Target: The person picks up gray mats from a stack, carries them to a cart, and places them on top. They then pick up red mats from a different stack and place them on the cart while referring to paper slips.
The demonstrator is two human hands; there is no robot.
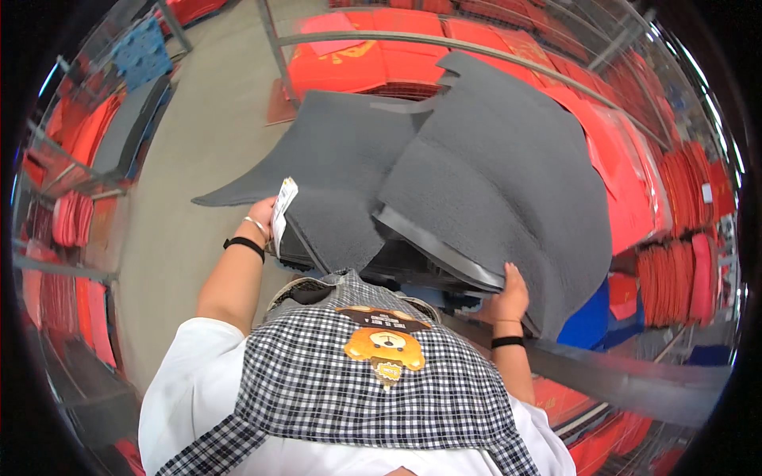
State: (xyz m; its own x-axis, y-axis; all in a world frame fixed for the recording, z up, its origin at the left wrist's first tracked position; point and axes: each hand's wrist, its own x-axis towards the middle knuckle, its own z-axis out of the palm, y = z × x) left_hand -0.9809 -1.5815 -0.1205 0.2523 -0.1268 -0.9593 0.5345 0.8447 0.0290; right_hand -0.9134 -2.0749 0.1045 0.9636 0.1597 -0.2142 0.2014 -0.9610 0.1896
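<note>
Both hands grip a stack of grey mats (492, 174): the left hand (262, 216) closes on its left edge beside a white tag (282, 208), while the right hand (506, 300) curls under the front edge of the upper mat.

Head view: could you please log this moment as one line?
left hand: holds tag at mats' edge | right hand: grips top grey mat | red mats behind

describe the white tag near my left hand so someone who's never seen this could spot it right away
Start at the big stack of grey mats on the metal rack, ringed by red mats. Go to its near left edge, where the left hand grips. The tag is a narrow white paper slip standing up beside that hand, the only white thing against the grey.
</note>
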